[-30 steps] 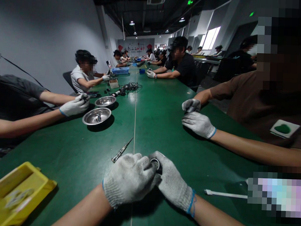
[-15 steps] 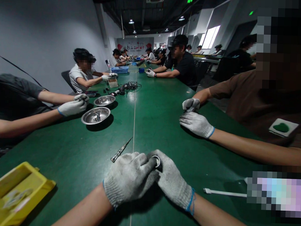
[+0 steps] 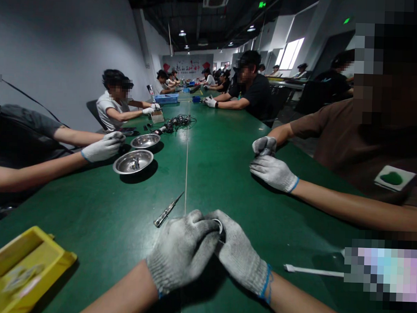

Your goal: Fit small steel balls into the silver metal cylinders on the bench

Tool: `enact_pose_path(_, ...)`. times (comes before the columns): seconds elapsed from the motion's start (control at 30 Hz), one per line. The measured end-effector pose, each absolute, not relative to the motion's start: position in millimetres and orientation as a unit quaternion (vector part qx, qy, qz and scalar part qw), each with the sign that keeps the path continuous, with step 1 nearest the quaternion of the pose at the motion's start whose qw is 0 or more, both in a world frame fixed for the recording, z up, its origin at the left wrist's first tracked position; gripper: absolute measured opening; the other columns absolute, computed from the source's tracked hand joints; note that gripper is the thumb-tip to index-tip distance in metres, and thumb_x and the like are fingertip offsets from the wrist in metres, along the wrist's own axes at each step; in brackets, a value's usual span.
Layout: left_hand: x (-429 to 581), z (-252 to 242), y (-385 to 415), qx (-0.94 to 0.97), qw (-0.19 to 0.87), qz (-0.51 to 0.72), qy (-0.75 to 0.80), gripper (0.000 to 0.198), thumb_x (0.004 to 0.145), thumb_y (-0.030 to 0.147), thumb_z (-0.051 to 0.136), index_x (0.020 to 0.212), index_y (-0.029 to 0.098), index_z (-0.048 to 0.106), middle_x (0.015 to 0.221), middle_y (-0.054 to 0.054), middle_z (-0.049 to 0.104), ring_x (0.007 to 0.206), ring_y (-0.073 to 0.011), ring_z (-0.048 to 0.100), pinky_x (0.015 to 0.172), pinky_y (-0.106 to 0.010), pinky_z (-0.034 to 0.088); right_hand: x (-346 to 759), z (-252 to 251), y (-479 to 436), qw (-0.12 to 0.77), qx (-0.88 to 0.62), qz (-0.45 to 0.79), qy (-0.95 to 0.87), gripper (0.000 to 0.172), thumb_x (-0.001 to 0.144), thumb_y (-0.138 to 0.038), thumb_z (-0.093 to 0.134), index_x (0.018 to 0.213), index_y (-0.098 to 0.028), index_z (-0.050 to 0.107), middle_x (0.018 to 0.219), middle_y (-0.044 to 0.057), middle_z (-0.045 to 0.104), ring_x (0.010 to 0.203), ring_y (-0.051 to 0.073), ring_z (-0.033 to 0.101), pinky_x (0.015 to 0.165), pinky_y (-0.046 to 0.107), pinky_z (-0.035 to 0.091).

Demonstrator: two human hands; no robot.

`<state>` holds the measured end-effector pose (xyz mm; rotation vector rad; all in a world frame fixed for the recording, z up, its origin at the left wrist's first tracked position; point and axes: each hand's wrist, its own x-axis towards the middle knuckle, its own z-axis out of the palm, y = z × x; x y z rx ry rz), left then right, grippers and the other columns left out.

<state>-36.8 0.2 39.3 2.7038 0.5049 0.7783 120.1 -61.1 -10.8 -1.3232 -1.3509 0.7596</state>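
Both my hands wear grey-white knit gloves and meet above the near middle of the green table point(image 3: 214, 175). Between them is a small round part with a pale, shiny rim point(image 3: 221, 227), mostly hidden by the fingers; its kind I cannot make out. My left hand point(image 3: 183, 249) is closed, with thumb and forefinger pressed to the part. Around its right side my right hand point(image 3: 241, 256) is curled, holding it too. A screwdriver with a clear handle point(image 3: 167, 211) lies on the table just beyond my left hand.
At the near left sits a yellow bin point(image 3: 59, 256) with small pale pieces inside. Two metal bowls point(image 3: 117, 167) stand farther left, before a tangle of black cables point(image 3: 178, 122). A white cable point(image 3: 314, 271) lies right. Co-workers' gloved hands point(image 3: 274, 172) are at both sides.
My left fingers have shifted over the round part, so less of its face shows and mainly its rim is visible. My right hand still holds it. The screwdriver lies unmoved.
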Motion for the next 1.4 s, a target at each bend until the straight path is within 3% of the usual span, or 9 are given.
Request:
enact_pose_path(0.2,-34.4,41.1,-3.6,0.918,0.237,0.267,0.172,0.027,0.102,0.022,0.047,0.095,0.019,0.072,0.087,-0.005,0.068,0.071,-0.0149,0.065,0.064,-0.025,0.053,120.1,-11.3,-61.1,0.535,-0.531,0.328,-0.569,0.019,0.077,-0.012,0.064,0.092,-0.022,0.062,0.093,0.004,0.074,0.086,0.021,0.071,0.08,0.032,0.057)
enact_pose_path(0.47,-34.2,42.2,-0.2,0.928,0.214,0.241,0.188,0.029,0.103,0.025,0.047,0.085,0.02,0.07,0.083,-0.004,0.065,0.067,-0.0144,0.063,0.062,-0.025,0.051,117.0,-12.0,-61.8,0.533,-0.532,0.305,-0.583,0.008,0.084,-0.017,0.062,0.089,-0.022,0.062,0.088,0.002,0.071,0.083,0.02,0.068,0.078,0.031,0.054)
enact_pose_path(0.57,-35.0,44.6,1.4,0.949,0.135,0.234,0.161,0.028,0.103,0.028,0.047,0.087,0.02,0.07,0.082,-0.004,0.066,0.066,-0.0157,0.063,0.059,-0.026,0.051,116.0,-12.3,-61.4,0.535,-0.53,0.302,-0.585,0.009,0.084,-0.014,0.058,0.086,-0.023,0.061,0.086,0.002,0.07,0.082,0.019,0.067,0.077,0.031,0.054)
enact_pose_path(0.73,-34.6,45.9,2.1,0.953,-0.094,0.275,0.084,0.025,0.102,0.034,0.052,0.095,0.018,0.07,0.069,-0.003,0.064,0.055,-0.0199,0.059,0.047,-0.031,0.043,120.3,-11.9,-61.4,0.524,-0.523,0.314,-0.595,0.02,0.072,-0.009,0.062,0.087,-0.022,0.061,0.09,0.002,0.07,0.084,0.02,0.067,0.077,0.03,0.053)
enact_pose_path(0.93,-33.9,41.6,1.5,0.937,-0.154,0.299,0.093,0.026,0.105,0.034,0.05,0.102,0.016,0.07,0.065,-0.002,0.062,0.052,-0.021,0.058,0.045,-0.032,0.041,121.5,-13.3,-62.5,0.529,-0.544,0.312,-0.572,0.031,0.07,-0.005,0.06,0.097,-0.02,0.063,0.095,0.004,0.071,0.085,0.02,0.066,0.078,0.031,0.053)
enact_pose_path(1.13,-34.5,34.0,4.0,0.94,-0.083,0.321,0.084,0.034,0.107,0.034,0.041,0.115,0.012,0.066,0.068,-0.003,0.063,0.054,-0.0192,0.059,0.049,-0.031,0.043,120.5,-13.8,-62.9,0.527,-0.559,0.316,-0.557,0.023,0.078,-0.008,0.06,0.097,-0.021,0.061,0.098,0.005,0.07,0.09,0.022,0.065,0.086,0.035,0.052)
enact_pose_path(1.4,-39.9,29.8,7.5,0.928,0.193,0.302,0.099,0.026,0.102,0.022,0.049,0.117,0.019,0.07,0.091,-0.007,0.072,0.07,-0.0157,0.068,0.061,-0.026,0.052,121.1,-13.2,-63.4,0.517,-0.547,0.307,-0.582,0.034,0.069,-0.001,0.059,0.096,-0.022,0.061,0.096,0.003,0.07,0.088,0.021,0.065,0.083,0.034,0.051)
